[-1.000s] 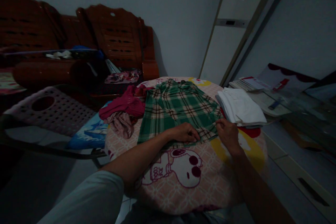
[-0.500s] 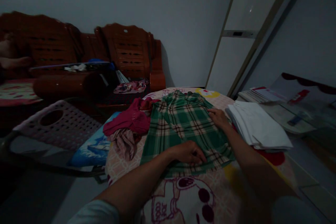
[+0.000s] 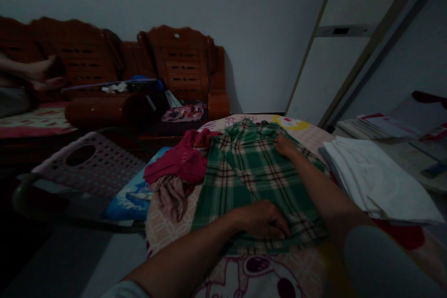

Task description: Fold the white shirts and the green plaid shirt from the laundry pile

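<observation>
A green plaid shirt (image 3: 251, 181) lies spread over the patterned cloth on the table, its collar end away from me. Near its lower hem, my left hand (image 3: 267, 220) rests with bent fingers closed on the fabric. My right hand (image 3: 285, 145) is farther up, at the shirt's right side below the collar, its fingers curled in on the cloth; the fingertips are partly hidden. Left of the shirt and touching it is a heap of crumpled clothes, with a magenta garment (image 3: 183, 158) on top and a dusty pink one (image 3: 171, 195) hanging below.
Folded white cloths (image 3: 380, 177) are stacked at the table's right. The patterned tablecloth (image 3: 167, 237) shows around the shirt. On the left stand a woven chair (image 3: 101, 167) with a blue cushion (image 3: 131, 200) and a wooden sofa (image 3: 185, 65), where a person's bare feet (image 3: 42, 74) show.
The view has swung, shifting the scene. My right hand's fingers, stretched out before, are now curled in on the shirt near its upper side. My left hand stays by the hem.
</observation>
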A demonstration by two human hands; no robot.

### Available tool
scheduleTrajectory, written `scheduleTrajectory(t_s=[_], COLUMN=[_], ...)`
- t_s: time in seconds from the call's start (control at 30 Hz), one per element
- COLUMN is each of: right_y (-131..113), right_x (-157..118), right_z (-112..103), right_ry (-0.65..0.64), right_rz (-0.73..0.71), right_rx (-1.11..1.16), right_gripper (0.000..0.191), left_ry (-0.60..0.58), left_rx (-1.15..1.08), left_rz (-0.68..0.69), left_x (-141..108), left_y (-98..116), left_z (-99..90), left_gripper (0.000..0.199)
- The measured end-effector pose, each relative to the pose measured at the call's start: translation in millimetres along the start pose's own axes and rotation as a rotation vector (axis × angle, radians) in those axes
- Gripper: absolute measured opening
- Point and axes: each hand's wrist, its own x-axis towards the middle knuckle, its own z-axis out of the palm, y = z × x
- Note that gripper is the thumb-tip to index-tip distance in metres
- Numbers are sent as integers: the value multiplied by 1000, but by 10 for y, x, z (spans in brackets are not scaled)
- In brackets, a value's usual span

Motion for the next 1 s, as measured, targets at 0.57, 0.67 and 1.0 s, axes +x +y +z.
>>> scheduleTrajectory(t_s=[0.57, 0.67, 1.0], right_y=[230, 275, -473], right_x=[27, 38, -18], right_z=[-88, -80, 31], right_ry=[13, -2, 98], right_rz=[158, 170, -289], right_rx=[-244, -249, -105], right_gripper=[36, 39, 37], left_ry=[-74, -83, -104], left_rx=[-123, -156, -194], left_rz=[-121, -154, -169], left_x=[0, -1, 20], left_y=[88, 101, 91], left_z=[-14, -27, -18], left_gripper=[22, 22, 24])
